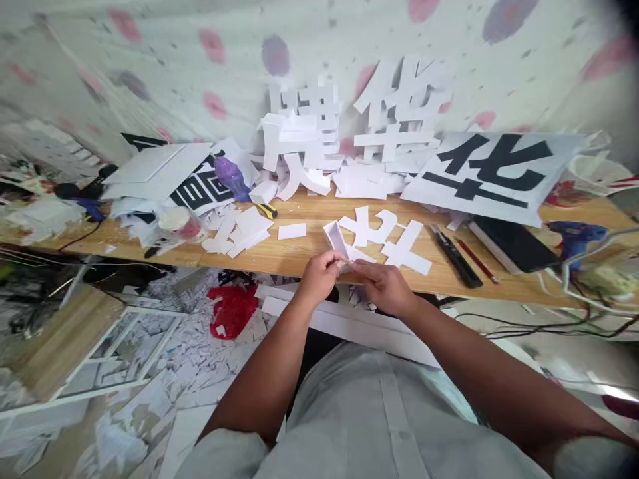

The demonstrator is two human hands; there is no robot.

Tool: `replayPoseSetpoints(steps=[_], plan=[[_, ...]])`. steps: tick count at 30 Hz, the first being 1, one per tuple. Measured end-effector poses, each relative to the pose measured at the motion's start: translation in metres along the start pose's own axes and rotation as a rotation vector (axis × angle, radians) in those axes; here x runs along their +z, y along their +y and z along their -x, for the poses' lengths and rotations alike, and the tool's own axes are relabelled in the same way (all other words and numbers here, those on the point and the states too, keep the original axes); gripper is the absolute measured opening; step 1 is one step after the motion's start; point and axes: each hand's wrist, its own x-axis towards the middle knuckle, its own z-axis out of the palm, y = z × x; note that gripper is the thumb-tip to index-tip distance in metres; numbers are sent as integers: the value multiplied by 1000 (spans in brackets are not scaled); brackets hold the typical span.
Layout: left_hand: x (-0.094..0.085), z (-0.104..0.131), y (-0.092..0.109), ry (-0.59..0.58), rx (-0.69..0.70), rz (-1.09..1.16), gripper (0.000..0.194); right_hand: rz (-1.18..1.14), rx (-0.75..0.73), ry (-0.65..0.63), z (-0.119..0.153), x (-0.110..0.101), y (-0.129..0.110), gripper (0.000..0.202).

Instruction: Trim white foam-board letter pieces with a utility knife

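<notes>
At the table's front edge, my left hand [321,278] pinches the near end of a white foam-board piece [335,238] with raised side walls, like a shallow trough. My right hand [383,286] has its thumb and fingers closed on the same near end, close to the left fingertips. The fingers hide the part where they meet. Just beyond lie white cut-out character strokes [367,228] and another cut-out stroke [408,249], flat on the wooden table [309,211]. A small white rectangle [292,231] lies to the left of the held piece.
A black utility knife [456,258], a red pencil [476,259], a dark flat box [514,246] and a blue glue gun [576,238] with cables are on the right. White 3D characters [399,113] stand at the back. Paper scraps and a red bag [232,311] cover the floor.
</notes>
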Motion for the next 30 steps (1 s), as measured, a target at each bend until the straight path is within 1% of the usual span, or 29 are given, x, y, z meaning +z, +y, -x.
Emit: replayPoseSetpoints(steps=[5,11,21,30], plan=[[0,3,4,8,6,6,20,-23,31,-5,0,0,0,68],[1,4,7,12,0,19,18,-56,79,5,3,5,2,66],[2,0,-2,5,12,35,19,-70,66,12,3,7,4,68],[-1,1,-1,-1,22,10,20,-78,100,-16,4,5,9,68]])
